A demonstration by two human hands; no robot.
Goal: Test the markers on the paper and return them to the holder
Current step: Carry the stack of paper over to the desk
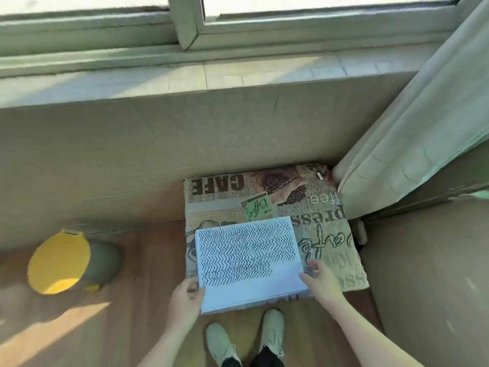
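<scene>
**Paper nearly filled, no markers or holder in view**

The left hand (186, 294) pinches the near-left corner of the paper (248, 260), thumb on top and fingers curled under the edge. The right hand (318, 278) rests at the sheet's right edge near the near-right corner; its fingers look fairly straight against the edge, but blur hides whether they grip, so I cannot tell.

The paper lies on a printed cushion (325, 234) by the wall, its near edge overhanging the cushion toward the person's shoes (272, 329). Rows of dark zigzag strokes cover most of it, leaving only a blank band along the near side, so the testing looks largely done. No marker or holder shows, so whether any have been returned cannot be judged.

The sheet's long axis runs left to right, slightly skewed, with the right end swung farther away. The zigzag rows follow that axis.

A yellow-lidded bin (60, 260) stands well apart on the left floor.
</scene>
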